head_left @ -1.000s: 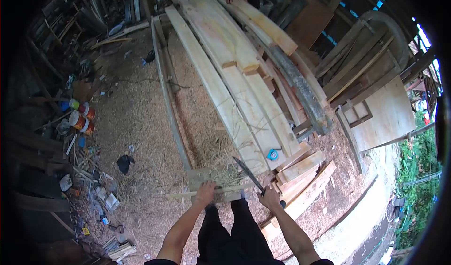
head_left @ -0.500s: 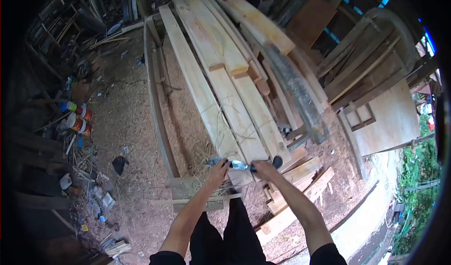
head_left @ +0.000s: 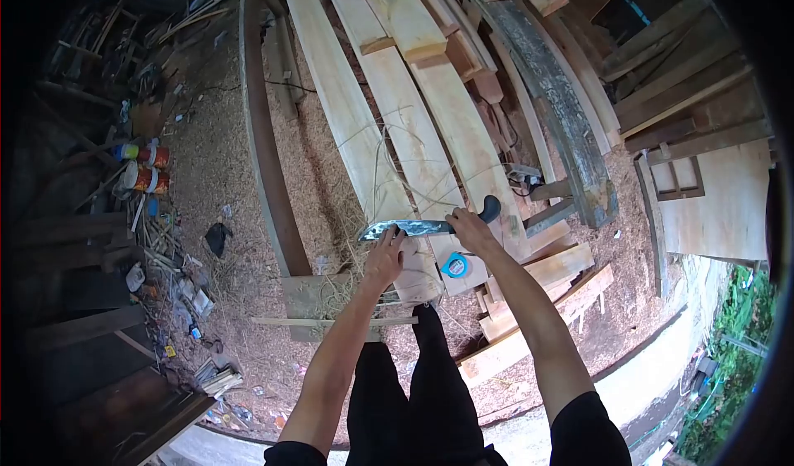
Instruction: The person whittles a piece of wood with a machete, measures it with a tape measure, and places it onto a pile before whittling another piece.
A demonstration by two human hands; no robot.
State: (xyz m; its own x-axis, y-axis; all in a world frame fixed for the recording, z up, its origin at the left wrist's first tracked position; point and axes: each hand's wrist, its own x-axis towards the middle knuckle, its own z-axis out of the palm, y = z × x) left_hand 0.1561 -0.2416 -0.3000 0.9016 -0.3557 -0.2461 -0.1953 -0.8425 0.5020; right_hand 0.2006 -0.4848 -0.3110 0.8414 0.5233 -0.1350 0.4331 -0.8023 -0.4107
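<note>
A machete with a dark, curved handle and a blue-grey, patchy blade lies crosswise over the near ends of the pale boards. My left hand is at the blade toward its left end, fingers closed at its lower edge. Near the handle, my right hand is closed around the machete; the rounded handle end sticks out to the right. A blue tape measure rests on the boards just below the machete. Thin dry strands lie over the boards around the blade.
A weathered beam runs along the right of the boards, and a long timber rail along the left. Offcuts are stacked at the right. Paint cans stand among litter at the left. Wood shavings cover the floor.
The view has tilted down and closer to the near board ends, so the other person's hands at the top have left view. The tape measure now shows below the machete, which both hands still hold.
</note>
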